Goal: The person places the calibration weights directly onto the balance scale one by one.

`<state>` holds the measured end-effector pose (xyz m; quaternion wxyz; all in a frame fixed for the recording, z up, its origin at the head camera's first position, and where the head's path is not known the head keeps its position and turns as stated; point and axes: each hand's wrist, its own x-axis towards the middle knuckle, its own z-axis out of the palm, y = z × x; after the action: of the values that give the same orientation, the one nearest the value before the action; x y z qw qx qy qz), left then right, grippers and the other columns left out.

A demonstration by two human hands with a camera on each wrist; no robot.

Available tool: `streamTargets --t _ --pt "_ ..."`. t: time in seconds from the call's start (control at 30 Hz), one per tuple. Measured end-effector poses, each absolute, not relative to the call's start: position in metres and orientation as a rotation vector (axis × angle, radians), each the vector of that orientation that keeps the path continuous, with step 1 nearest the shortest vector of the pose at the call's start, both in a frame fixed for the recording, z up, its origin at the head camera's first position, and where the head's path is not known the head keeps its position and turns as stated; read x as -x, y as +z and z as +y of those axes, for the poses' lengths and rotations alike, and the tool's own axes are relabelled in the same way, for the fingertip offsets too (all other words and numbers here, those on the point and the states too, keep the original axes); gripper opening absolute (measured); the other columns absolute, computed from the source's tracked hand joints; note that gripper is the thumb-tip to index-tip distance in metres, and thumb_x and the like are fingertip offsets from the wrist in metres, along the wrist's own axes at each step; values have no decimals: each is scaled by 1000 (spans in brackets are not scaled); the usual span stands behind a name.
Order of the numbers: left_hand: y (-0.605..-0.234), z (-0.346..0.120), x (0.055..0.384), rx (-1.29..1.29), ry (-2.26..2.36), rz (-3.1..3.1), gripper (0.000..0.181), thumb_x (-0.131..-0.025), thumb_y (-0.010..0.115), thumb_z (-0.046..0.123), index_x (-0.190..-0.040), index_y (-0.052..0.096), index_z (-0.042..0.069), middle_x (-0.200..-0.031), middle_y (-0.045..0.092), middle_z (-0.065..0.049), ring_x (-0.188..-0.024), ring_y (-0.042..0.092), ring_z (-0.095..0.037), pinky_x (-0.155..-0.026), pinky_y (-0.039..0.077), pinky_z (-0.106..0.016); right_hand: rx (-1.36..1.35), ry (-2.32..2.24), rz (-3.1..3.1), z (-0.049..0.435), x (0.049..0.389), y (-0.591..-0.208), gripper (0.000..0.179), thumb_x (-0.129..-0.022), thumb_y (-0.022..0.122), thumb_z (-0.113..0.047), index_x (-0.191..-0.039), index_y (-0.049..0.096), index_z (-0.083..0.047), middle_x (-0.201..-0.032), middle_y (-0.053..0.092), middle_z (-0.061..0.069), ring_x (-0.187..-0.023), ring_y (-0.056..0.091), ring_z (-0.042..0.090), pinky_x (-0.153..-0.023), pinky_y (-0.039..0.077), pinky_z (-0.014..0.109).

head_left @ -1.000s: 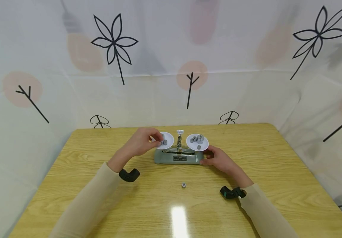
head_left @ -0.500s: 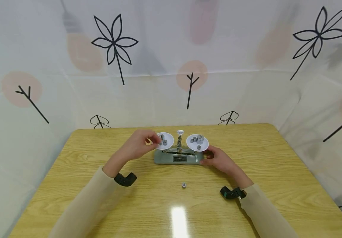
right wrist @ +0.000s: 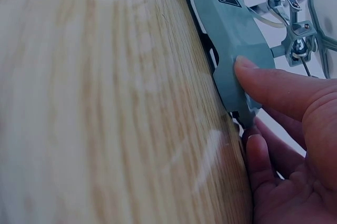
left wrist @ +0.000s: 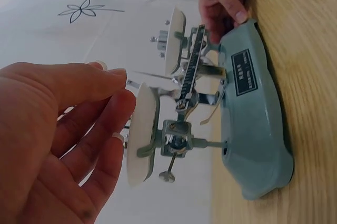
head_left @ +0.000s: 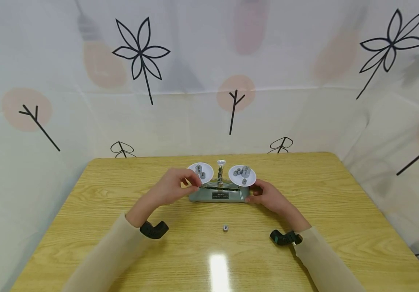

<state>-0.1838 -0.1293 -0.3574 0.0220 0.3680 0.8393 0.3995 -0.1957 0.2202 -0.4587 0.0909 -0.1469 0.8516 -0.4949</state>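
A grey-green balance scale (head_left: 219, 196) with two white pans stands near the back of the table. My left hand (head_left: 178, 187) is just in front of the left pan (head_left: 209, 175), thumb and forefinger pinched together at what looks like a small metal weight (left wrist: 131, 83), mostly hidden by the fingertips. Two metal weights (head_left: 199, 169) show on that pan. Several weights (head_left: 246, 172) sit on the right pan (head_left: 233, 181). My right hand (head_left: 268, 196) grips the right end of the scale's base, thumb on top and fingers tucked at the end and underside.
One loose metal weight (head_left: 225, 228) stands on the wooden table (head_left: 180, 259) in front of the scale. A pale patterned cloth (head_left: 195, 117) hangs behind the table and at both sides.
My left hand has drawn back from the left pan, toward me and down to its front edge. A small weight seen on that pan earlier no longer shows there. The right hand has stayed put.
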Motion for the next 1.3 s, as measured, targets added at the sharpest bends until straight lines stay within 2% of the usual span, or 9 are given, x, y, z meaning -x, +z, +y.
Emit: streamTargets --t 0.1,0.27,0.47,0.57,0.77,1.07,1.3 --pt "-360 -125 179 -1167 1282 2540 10 -89 75 5 -97 73 12 -95 72 -1 -87 65 -10 -74 54 -32 428 -1480 2525 220 196 -460 61 -84 81 -14 -135 54 5 -128 58 20 -106 53 29 -89 47 32" --pt "-371 -118 172 -1227 1290 2459 9 -91 73 7 -99 73 11 -98 72 -1 -88 65 -9 -75 54 -31 442 -1488 2524 221 196 -460 60 -83 82 -13 -133 54 5 -125 58 20 -102 52 29 -87 46 35" --pt "-381 -107 162 -1233 1287 2385 13 -91 72 5 -101 72 14 -98 72 -2 -87 65 -7 -74 53 -30 435 -1481 2530 221 196 -460 58 -84 81 -13 -133 55 5 -124 59 19 -100 51 27 -84 46 30" --pt "-388 -103 160 -1240 1284 2358 14 -92 72 5 -101 73 15 -99 72 -4 -86 64 -6 -74 53 -29 435 -1482 2527 222 195 -460 59 -84 81 -12 -133 54 5 -125 58 20 -100 51 27 -85 46 31" --pt "-404 -93 155 -1173 1298 2292 16 -91 71 4 -107 73 7 -104 72 -9 -93 65 -6 -78 53 -28 447 -1496 2522 220 194 -457 59 -85 80 -11 -134 53 8 -128 58 23 -105 53 30 -88 47 36" --pt "-429 -81 150 -1060 1346 2221 16 -94 70 10 -109 74 8 -104 72 -4 -93 62 -8 -78 53 -27 428 -1463 2553 216 197 -457 53 -84 77 -3 -130 54 12 -125 58 26 -104 54 35 -89 46 40" --pt "-439 -75 146 -999 1364 2162 18 -93 71 9 -110 74 10 -107 71 4 -96 63 -6 -81 53 -26 432 -1474 2552 218 194 -455 57 -84 80 -10 -132 54 8 -126 59 22 -104 54 29 -88 47 34"
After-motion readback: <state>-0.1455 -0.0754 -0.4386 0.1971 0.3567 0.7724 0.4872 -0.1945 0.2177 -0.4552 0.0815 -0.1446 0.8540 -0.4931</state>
